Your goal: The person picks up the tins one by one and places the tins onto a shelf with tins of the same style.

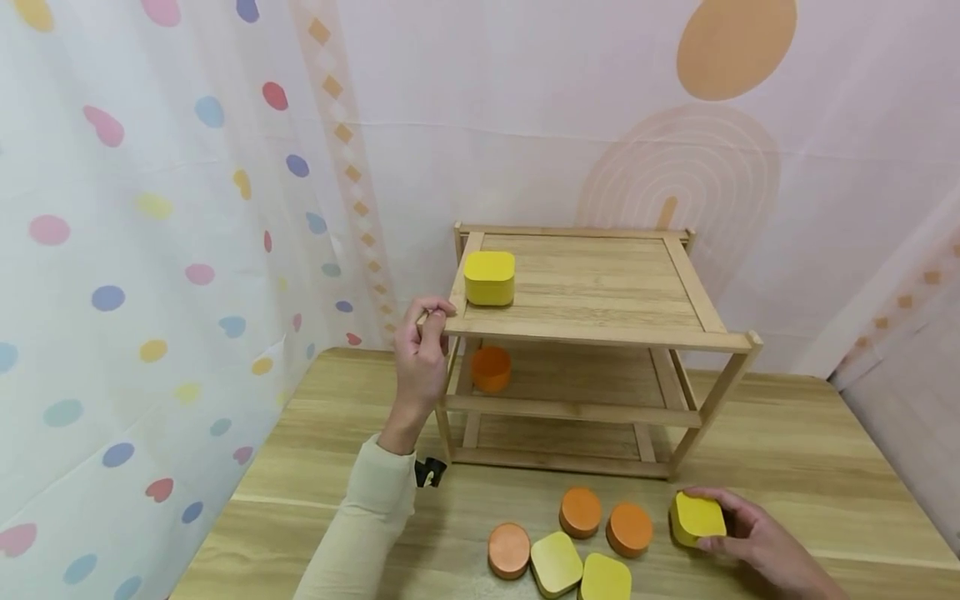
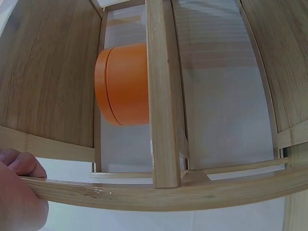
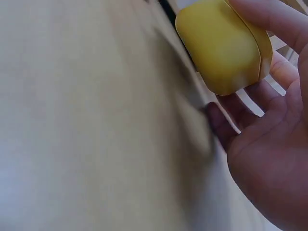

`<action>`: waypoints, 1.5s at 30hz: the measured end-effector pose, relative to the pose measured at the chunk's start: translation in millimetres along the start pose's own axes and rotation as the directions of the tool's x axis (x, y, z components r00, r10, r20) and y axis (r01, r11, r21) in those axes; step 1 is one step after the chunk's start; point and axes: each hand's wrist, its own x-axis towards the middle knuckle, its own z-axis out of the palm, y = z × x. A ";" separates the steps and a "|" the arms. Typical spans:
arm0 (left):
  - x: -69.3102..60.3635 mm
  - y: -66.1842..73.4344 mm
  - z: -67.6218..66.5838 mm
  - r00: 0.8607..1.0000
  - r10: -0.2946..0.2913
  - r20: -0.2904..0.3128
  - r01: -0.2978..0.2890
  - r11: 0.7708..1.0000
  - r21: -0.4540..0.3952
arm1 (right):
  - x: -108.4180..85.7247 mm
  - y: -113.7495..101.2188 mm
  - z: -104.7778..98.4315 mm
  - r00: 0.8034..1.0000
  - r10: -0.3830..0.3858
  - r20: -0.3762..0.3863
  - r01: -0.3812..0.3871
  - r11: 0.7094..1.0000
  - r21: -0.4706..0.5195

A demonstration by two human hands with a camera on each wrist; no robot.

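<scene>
Currently, a person's right hand point(image 1: 765, 537) grips a yellow rounded-square lidded box point(image 1: 697, 518) in front of a three-tier wooden rack point(image 1: 592, 287), just to the right of the rack's right front foot. The thumb is on the near side of the box and fingers are on the far side, spread only as wide as the box; whether it is clear of the table point(image 1: 322, 417) is hard to tell. The left hand point(image 1: 422, 354) is curled round the frame at the rack's top front left corner. On the rack's top board, near the left edge, sits a second yellow box point(image 1: 490, 279). An orange round lidded box point(image 1: 491, 369) stands on the rack's middle shelf, also at the left. In front of the rack are three loose orange round boxes point(image 1: 581, 512) and two loose yellow boxes point(image 1: 557, 565).

The step in hand looks like picking up the yellow box beside the rack's foot. The next move probably calls for a firm pinch and a straight lift, keeping clear of the rack's right front leg, with the left hand steadying the frame.
</scene>
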 end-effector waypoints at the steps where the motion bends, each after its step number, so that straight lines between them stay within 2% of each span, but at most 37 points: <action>1: -0.2 0.0 0.0 1.000 -0.001 0.000 0.001 1.000 0.002 | 0.3 -2.4 -0.2 1.000 -0.010 0.001 0.010 1.000 -0.006; 5: -0.3 0.0 0.6 1.000 0.003 0.003 -0.003 1.000 0.008 | 3.0 -11.9 -1.6 0.999 -0.054 0.004 0.054 0.998 -0.012; 11: 0.5 -1.2 1.6 1.000 0.004 0.006 -0.004 1.000 0.010 | 7.2 -30.9 -1.5 0.989 -0.147 0.030 0.146 0.989 0.039; 16: -1.3 -2.5 0.8 1.000 0.006 -0.002 -0.005 1.000 0.009 | 12.7 -54.2 -1.1 0.968 -0.250 0.033 0.251 0.967 -0.036; 19: -1.7 -2.4 0.2 1.000 0.007 -0.001 -0.007 1.000 0.015 | 17.2 -69.1 -3.1 0.959 -0.281 0.036 0.283 0.955 -0.086; 21: -1.7 -2.0 -0.2 1.000 0.003 0.002 -0.003 1.000 0.018 | 21.0 -77.2 -4.7 0.947 -0.316 0.053 0.321 0.940 -0.114; 26: -1.8 -1.5 -0.8 1.000 -0.005 0.007 0.005 1.000 0.028 | 33.3 -94.2 -8.2 0.893 -0.434 0.115 0.446 0.889 -0.109; 28: -1.5 -1.4 -1.0 1.000 -0.004 0.007 0.003 0.999 0.032 | 36.9 -101.1 -9.2 0.882 -0.456 0.124 0.468 0.877 -0.111; 32: -0.8 -1.3 -1.3 1.000 -0.002 0.005 0.001 1.000 0.030 | 41.2 -113.9 -10.0 0.895 -0.432 0.109 0.445 0.882 -0.157; 39: -0.8 -1.1 -0.9 1.000 -0.008 0.007 0.007 0.999 0.031 | 50.6 -130.9 -10.0 0.868 -0.475 0.146 0.494 0.855 -0.156; 41: -0.7 -0.8 -0.7 1.000 -0.012 0.009 0.012 0.999 0.030 | 52.6 -137.4 -9.4 0.871 -0.468 0.145 0.489 0.855 -0.176; 43: -0.7 -0.5 -0.6 1.000 -0.017 0.009 0.017 0.999 0.028 | 54.0 -145.4 -8.0 0.886 -0.443 0.137 0.463 0.860 -0.215; 45: -0.8 -0.2 -0.7 1.000 -0.020 0.008 0.020 0.999 0.028 | 56.3 -153.4 -6.6 0.887 -0.440 0.139 0.461 0.857 -0.230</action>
